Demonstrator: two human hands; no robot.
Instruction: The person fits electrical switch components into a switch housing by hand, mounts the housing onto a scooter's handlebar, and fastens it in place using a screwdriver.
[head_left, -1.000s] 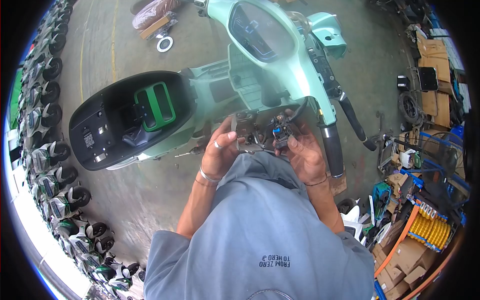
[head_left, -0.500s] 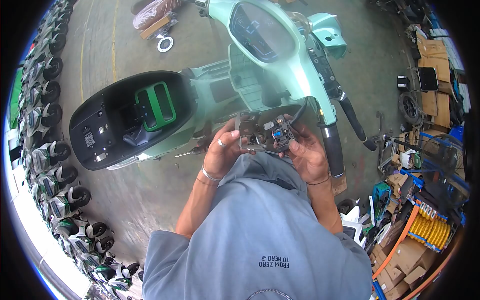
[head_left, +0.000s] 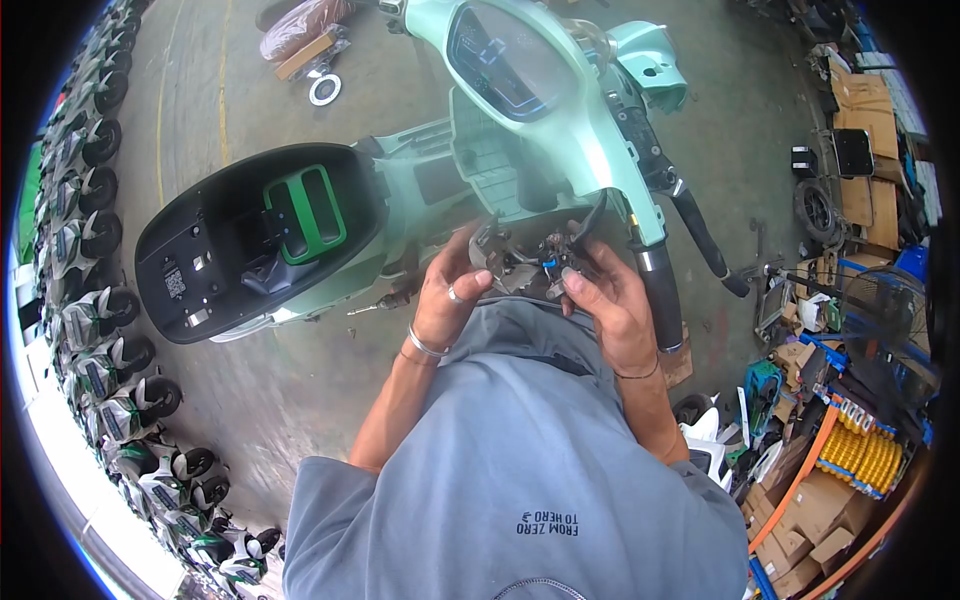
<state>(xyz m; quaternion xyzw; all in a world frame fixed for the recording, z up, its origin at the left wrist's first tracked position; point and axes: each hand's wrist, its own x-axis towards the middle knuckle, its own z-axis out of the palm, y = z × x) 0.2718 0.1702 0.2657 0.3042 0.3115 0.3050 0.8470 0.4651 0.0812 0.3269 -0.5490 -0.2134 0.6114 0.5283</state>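
Note:
My left hand (head_left: pixel 453 287), with a ring and a bracelet, pinches a dark, hollow half-shell (head_left: pixel 490 255) between thumb and fingers. In my right hand (head_left: pixel 612 305) is a handlebar switch unit (head_left: pixel 555 255) with small inner parts and a blue piece showing. A black cable (head_left: pixel 592 217) runs from this unit up toward the scooter's handlebar. Both parts are held side by side in front of my waist, edges close together. Just right of my right hand is the black handlebar grip (head_left: pixel 660 300) of the mint-green scooter (head_left: pixel 600 160).
The scooter's display (head_left: pixel 510 65) faces up ahead. Its black under-seat tray (head_left: pixel 190 250) with a green frame (head_left: pixel 318 215) lies to the left. Rows of scooters (head_left: pixel 100 300) line the left side. Cardboard boxes (head_left: pixel 820 515) and yellow coils (head_left: pixel 858 450) stand at right.
My left hand has tilted the half-shell and brought it nearer the switch unit. My right hand has turned the unit, its thumb now lying across the lower side. The view shifted slightly.

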